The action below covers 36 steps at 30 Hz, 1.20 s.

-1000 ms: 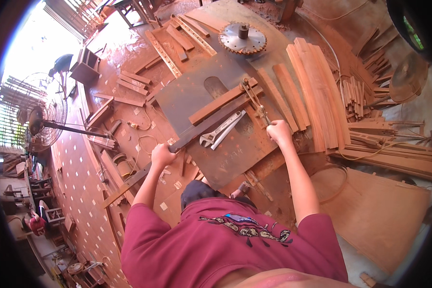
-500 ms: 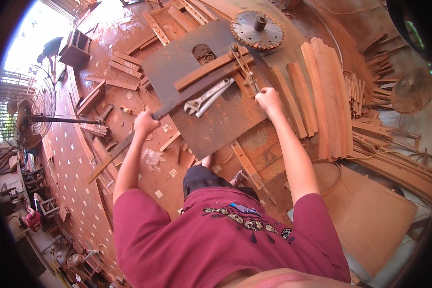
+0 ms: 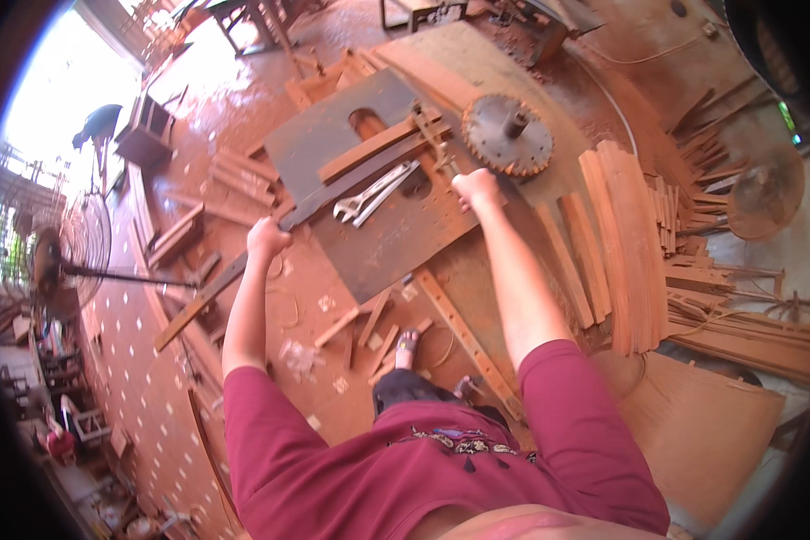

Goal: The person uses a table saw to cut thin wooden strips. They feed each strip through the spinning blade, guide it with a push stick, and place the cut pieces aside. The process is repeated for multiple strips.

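Note:
A grey metal saw table (image 3: 391, 256) stands before me. My left hand (image 3: 268, 238) is closed round a long, narrow bar (image 3: 337, 191), which lies slantwise across the table and sticks out past its left edge. At the table's right side, my right hand (image 3: 477, 191) is closed on the end of a metal clamp (image 3: 434, 139); its fingers partly hide the grip. A brown wooden strip (image 3: 369, 153) lies along the bar's far side. Nearer me, an adjustable wrench (image 3: 369, 195) rests on the tabletop beside a pale metal handle (image 3: 385, 200).
A toothed circular saw blade (image 3: 508, 135) sits beyond my right hand. Long planks (image 3: 623, 252) are stacked at the right. Wood offcuts (image 3: 243, 184) litter the tiled floor at left, near a standing fan (image 3: 49, 265). A perforated rail (image 3: 468, 342) extends from the table toward me.
The whole view has shifted, showing more floor and furniture at the far side. Both hands keep their holds on the bar and clamp. The wrench stays on the table.

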Available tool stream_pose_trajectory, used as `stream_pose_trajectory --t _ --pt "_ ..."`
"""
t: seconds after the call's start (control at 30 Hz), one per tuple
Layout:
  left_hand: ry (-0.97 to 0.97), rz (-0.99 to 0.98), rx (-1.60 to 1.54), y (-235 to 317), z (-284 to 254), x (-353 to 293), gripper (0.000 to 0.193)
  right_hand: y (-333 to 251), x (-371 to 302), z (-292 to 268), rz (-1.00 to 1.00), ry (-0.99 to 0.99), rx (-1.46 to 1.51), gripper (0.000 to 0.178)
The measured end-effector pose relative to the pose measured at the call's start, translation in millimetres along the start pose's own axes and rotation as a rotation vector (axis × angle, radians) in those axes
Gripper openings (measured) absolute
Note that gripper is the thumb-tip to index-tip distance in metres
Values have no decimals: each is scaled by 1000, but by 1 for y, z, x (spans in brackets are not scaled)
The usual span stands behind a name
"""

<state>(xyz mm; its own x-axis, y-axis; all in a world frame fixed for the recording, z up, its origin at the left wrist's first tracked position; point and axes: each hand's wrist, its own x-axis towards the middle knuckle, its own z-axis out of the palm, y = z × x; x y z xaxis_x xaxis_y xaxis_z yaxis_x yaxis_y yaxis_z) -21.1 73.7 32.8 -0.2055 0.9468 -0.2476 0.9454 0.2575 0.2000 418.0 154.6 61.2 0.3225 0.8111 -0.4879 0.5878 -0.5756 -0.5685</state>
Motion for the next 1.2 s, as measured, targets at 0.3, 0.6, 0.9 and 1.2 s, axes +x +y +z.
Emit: stream_pose_trajectory --t 0.3,0.6,0.9,1.2 --pt "-50 35 -49 -28 -9 21 30 -40 -9 12 -43 115 -241 34" --pt "6 10 40 -63 -3 40 32 -34 15 32 -39 -202 102 24" --pt "87 -22 48 -33 14 8 39 -1 -14 -6 -146 -243 134 22" --pt "-9 26 0 9 52 -84 34 119 -19 -15 -97 -275 160 19"
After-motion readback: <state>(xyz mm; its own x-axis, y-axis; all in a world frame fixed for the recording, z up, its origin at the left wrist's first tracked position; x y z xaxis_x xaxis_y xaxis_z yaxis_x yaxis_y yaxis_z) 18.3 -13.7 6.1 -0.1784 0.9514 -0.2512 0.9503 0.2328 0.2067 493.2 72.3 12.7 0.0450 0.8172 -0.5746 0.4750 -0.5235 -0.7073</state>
